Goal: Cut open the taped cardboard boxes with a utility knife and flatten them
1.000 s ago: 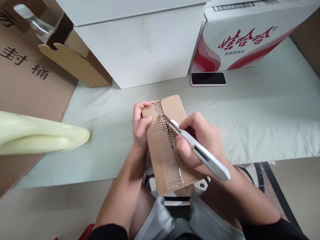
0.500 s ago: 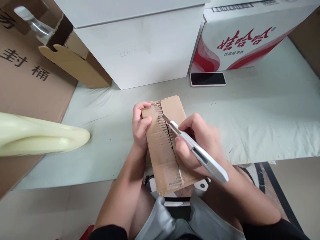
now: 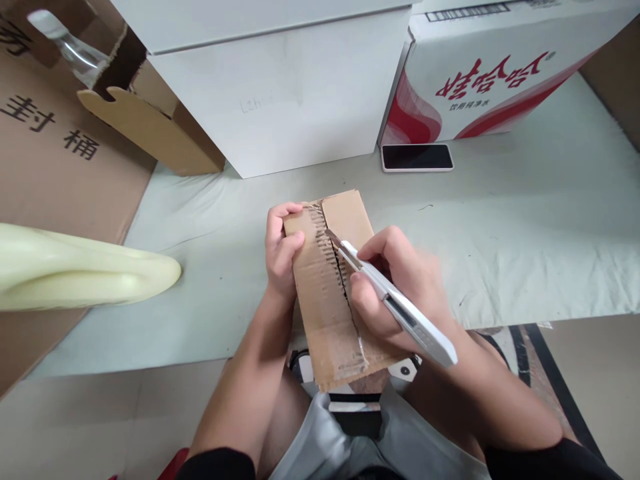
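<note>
A small brown cardboard box is tilted over the table's front edge, a torn seam with exposed corrugation running down its upper face. My left hand grips its far left corner, thumb on top and fingers round the edge. In my right hand is a white utility knife, held like a pen with its blade out. The blade tip rests at the seam, near the far end of the box. The underside of the box is hidden.
A phone lies on the pale green tablecloth. Behind stand a white box and a red-and-white water carton. At left are a pale yellow curved object, an open brown box and a clear bottle.
Almost nothing differs. Both hands, the cardboard box and the knife keep the same places; the view has shifted very slightly.
</note>
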A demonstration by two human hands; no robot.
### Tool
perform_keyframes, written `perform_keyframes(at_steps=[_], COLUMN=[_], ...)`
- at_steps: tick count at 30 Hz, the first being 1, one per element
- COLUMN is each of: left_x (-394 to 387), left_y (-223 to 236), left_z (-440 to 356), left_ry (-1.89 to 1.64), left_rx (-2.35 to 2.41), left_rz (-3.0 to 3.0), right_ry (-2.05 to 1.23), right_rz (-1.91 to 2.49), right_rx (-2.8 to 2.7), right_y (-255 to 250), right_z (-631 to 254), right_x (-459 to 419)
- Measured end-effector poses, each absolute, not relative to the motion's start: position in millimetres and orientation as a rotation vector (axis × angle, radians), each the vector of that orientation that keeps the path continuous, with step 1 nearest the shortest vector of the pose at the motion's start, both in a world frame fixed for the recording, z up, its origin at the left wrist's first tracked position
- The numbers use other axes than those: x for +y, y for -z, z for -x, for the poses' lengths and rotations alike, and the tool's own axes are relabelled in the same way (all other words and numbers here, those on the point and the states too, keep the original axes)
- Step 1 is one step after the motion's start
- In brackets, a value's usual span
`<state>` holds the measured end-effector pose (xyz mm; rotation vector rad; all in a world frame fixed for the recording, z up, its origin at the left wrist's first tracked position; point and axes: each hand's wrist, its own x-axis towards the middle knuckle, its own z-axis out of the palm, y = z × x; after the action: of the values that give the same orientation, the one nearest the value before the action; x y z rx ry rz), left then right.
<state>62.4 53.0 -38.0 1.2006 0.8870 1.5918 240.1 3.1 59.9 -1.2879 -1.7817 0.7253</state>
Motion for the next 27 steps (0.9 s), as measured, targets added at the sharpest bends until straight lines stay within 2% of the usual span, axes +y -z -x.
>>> perform_keyframes(at_steps=[27], left_x=[52.7], left_y=[37.8], left_z=[-62.6], left_ry=[-1.597], left_rx=[0.888], left_rz=[-1.222], right_ry=[-0.719], right_rz=[1.268], right_rx=[-1.759], right_y=[-58.8], right_z=[-240.3], right_x=[3.2])
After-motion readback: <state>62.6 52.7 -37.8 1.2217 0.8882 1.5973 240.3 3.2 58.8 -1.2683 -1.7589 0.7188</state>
